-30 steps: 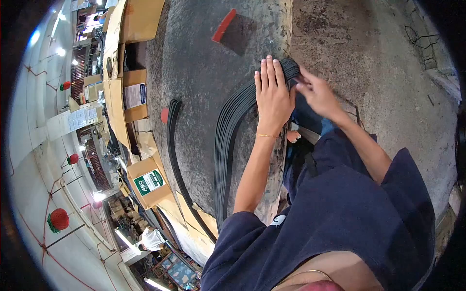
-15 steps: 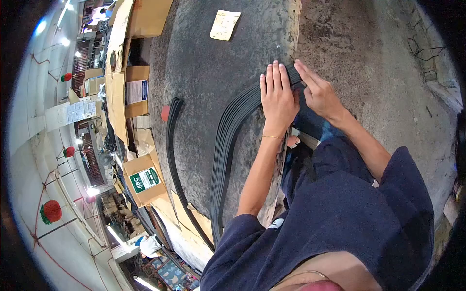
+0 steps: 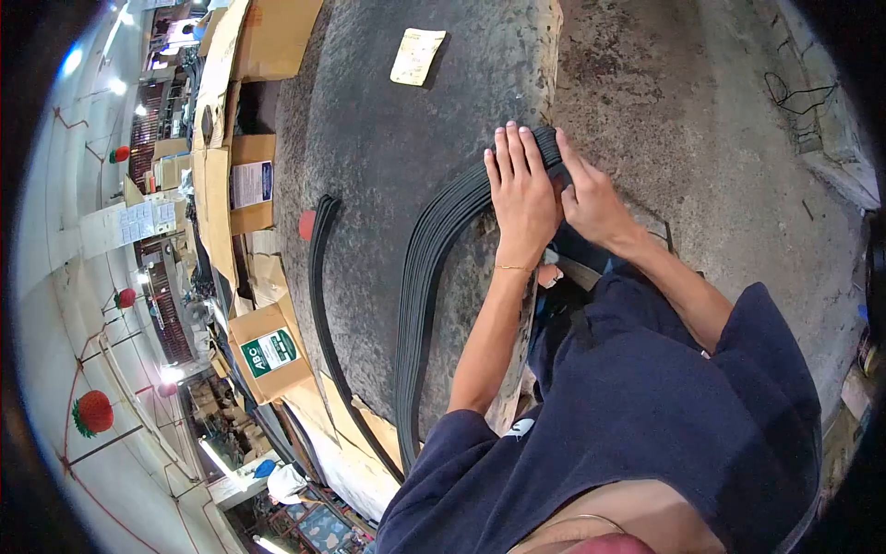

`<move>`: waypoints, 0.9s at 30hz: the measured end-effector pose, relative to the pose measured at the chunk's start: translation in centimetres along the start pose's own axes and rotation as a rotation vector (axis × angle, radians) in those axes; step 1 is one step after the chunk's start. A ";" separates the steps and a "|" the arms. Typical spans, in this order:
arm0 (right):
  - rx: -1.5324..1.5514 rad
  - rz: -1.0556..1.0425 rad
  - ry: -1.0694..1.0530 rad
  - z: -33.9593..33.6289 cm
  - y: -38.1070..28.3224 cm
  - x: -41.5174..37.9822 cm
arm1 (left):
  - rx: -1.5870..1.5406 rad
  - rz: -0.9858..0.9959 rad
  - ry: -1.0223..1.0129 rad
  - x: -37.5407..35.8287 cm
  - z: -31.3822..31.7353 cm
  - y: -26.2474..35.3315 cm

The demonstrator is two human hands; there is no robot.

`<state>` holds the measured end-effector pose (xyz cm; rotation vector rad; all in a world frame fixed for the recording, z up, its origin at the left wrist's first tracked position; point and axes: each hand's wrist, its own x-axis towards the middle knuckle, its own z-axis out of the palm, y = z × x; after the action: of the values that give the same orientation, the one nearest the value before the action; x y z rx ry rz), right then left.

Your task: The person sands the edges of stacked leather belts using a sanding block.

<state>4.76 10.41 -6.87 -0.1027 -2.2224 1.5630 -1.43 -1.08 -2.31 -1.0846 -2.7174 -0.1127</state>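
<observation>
A bundle of long, thin black rubber-like strips lies curved across the dark worktable. My left hand rests flat on top near the bundle's end, its fingers straight and close together. Against the end of the strips, at the table edge, is my right hand, fingers stretched out; its thumb side is close to my left hand. Part of the bundle's end is hidden by the hands. A smaller group of black strips lies apart on the far side of the table.
A creased paper slip lies on the worktable. Along its far side are cardboard boxes, one with a green label, and a small red object. Concrete floor lies to the right. A person is in the background.
The strips' end now bends in at the table edge, where it stuck out further before. My right hand has shifted down and left, closer to my left hand. The whole view has shifted slightly.
</observation>
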 end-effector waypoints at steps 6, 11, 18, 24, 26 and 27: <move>0.038 0.062 -0.174 -2.3 0.3 1.1 | -0.032 -0.010 -0.002 0.1 0.2 0.1; -0.014 -0.057 -0.084 -1.1 1.0 1.4 | 0.014 0.003 -0.013 0.1 0.3 -0.1; -0.076 -0.093 -0.162 -1.9 1.2 2.2 | -0.029 0.019 -0.004 0.2 0.2 -0.3; -0.069 -0.062 -0.110 -1.0 0.9 1.7 | -0.070 0.080 0.000 1.0 -0.7 -1.3; -0.115 -0.122 -0.093 -1.0 1.2 1.7 | -0.149 0.097 -0.073 1.5 -1.4 -1.7; -0.152 -0.145 -0.110 -1.1 1.4 1.7 | -0.128 0.112 -0.078 1.7 -1.6 -1.7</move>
<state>3.38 12.34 -7.31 0.1006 -2.3744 1.3531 -3.55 -1.40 -0.33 -1.3004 -2.7421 -0.2340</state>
